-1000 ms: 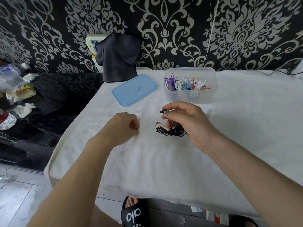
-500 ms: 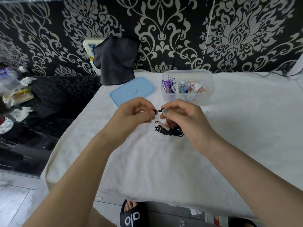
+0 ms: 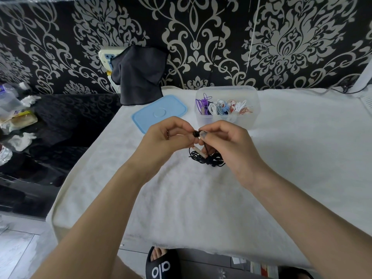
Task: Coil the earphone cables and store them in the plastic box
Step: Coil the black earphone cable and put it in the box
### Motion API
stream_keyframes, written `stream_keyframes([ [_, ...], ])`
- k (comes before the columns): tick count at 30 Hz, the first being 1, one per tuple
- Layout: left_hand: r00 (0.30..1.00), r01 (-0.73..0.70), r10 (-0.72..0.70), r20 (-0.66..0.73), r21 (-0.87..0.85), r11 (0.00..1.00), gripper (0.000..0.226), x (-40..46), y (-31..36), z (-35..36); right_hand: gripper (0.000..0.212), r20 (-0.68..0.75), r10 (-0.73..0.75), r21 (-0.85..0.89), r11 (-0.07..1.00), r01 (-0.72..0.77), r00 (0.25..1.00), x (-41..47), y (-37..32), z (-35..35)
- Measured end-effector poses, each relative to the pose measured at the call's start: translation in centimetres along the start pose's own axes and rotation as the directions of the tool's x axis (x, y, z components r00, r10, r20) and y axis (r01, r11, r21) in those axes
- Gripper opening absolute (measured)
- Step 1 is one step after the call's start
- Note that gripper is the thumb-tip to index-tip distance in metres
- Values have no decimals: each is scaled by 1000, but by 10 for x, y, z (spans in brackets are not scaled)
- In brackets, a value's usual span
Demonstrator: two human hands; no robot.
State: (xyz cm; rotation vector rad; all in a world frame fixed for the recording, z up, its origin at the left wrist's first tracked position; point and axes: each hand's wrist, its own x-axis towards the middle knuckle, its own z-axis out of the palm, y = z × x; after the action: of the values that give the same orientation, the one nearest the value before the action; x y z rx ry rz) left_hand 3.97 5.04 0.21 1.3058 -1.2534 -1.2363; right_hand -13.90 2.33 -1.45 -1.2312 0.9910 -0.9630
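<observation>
My left hand [image 3: 165, 137] and right hand [image 3: 223, 137] pinch the black earphone cable [image 3: 207, 159] above the worktop [image 3: 181, 198], near its far edge.

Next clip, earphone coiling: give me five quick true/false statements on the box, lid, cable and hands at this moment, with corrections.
1. The plastic box is open and already holds coiled cables. True.
2. The blue lid sits on the box. False: it lies flat on the white cloth, left of the box.
3. Both hands are at the black earphone cable. True: the left hand and right hand pinch its end.
4. The black cable is in the box. False: its bundle rests on the cloth.
5. The cloth is black. False: white.
</observation>
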Motion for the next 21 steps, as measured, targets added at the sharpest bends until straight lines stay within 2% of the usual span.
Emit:
stream_keyframes([
  [9,999,-29,30,-42,7,1000,15,3,-1,1,6,8,30,134,991,-31,1000,2,-3,-1],
  [16,998,-65,65,-15,4,998,16,1,0,0,5,36,40,154,987,-45,999,2,-2,-2],
  [21,998,-64,65,-5,19,998,15,1,0,0,6,47,-8,92,996,3,999,2,-2,-5],
])
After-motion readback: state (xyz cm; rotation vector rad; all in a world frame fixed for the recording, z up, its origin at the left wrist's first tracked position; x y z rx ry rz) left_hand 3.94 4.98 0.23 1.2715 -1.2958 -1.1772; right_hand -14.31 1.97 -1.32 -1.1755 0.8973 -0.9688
